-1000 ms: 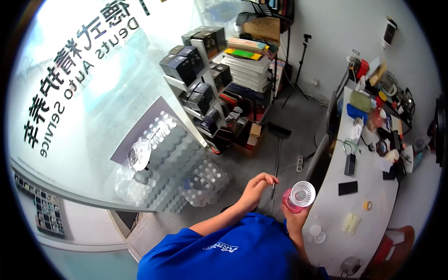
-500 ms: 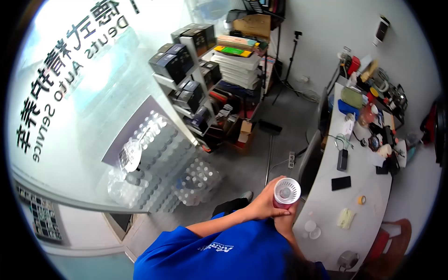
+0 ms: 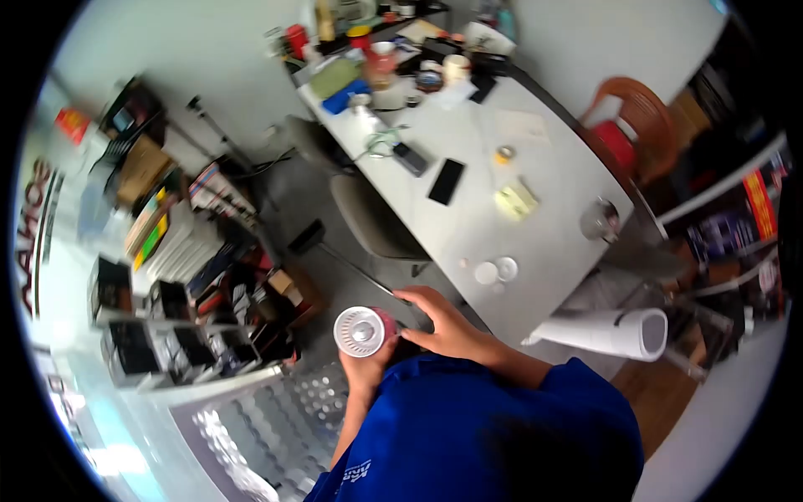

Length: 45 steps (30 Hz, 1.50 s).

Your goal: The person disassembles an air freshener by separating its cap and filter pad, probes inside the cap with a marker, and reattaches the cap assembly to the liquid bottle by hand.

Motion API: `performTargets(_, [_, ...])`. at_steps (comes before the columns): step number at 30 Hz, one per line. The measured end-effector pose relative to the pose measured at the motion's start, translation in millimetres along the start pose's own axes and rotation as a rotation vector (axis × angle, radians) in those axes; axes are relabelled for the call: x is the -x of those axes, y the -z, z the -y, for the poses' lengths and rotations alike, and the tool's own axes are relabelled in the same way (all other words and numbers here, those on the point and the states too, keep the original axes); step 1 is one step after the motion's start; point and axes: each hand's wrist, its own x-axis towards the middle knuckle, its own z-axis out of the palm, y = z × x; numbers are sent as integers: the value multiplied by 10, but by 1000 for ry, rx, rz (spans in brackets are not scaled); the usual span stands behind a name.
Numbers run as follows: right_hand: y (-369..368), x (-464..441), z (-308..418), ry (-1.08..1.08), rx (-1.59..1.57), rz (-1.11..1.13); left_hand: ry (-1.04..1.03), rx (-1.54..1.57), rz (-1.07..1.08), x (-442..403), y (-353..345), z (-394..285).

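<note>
My left hand (image 3: pixel 366 368) is wrapped round a pinkish-red container with a white slotted top (image 3: pixel 361 331), held upright in front of my body. A small round knob or dome sits in the middle of the slotted top. Just right of it is my right hand (image 3: pixel 443 325), its fingers stretched out and spread from the thumb. The right thumb tip is close to the container's side; whether it touches, I cannot tell. On the near corner of the white table (image 3: pixel 535 293) lie two round whitish discs, one opaque (image 3: pixel 486 273) and one clearer (image 3: pixel 506 268).
The table also bears a black phone (image 3: pixel 446 181), a tape roll (image 3: pixel 503 155), a pale yellow packet (image 3: pixel 516 199) and a metal pot (image 3: pixel 600 219). Grey chairs (image 3: pixel 372 217) stand along its left side. A broom (image 3: pixel 309 237) and stacked boxes (image 3: pixel 134 351) are to the left; a white roll (image 3: pixel 602 333) is right.
My view has swung right, bringing the table to the centre. Both hands were round the container; now the right hand has loosened and drawn away to its right side.
</note>
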Motion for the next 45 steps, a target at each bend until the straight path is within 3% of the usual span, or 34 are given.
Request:
performTargets(1, [48,18,57,1,-46,-170,-32,-22,5,-42,-11,82])
performTargets(6, [234,193,238,60,-42,-436,-115,-174,107,-233,-42,381])
performTargets(12, [273,254,496,485,-74,-291,-241,-287,170,-233,-317,106])
performTargets(14, [201,235,537,492,-104,-227,-263,-364,169,-207,-394,-15])
performTargets(17, [145,143,532,353,192,86,-296,-326,209,-207,-400,-7])
performTargets(19, [95,114,509,400,176,79,-266,-267,191,-189,-411,-98])
performTargets(22, [100,54,571,438,137,92,-394,-451,172,-173,-367,-75])
performTargets(24, [55,34,550,321,186,181,-339,-362,156,-205,-335,28])
performTargets(28, [29,16,551,347,122,170,-309,-402,141,-206,-334,-6])
performTargets(33, [-23,-16,468,365,148,169,-455,-446,106,-230,-322,-19])
performTargets(36, [4,-20,537,404,121,170,-444,-429,101,-187,-322,-45])
performTargets(38, [-30,-31,513,315,148,199,-364,-362,91,-175,-307,-51])
performTargets(40, [-23,-36,528,355,116,175,-455,-456,134,-176,-303,-186])
performTargets(45, [-40,-46,548,335,33,182,-390,-433,89,-135,-231,85])
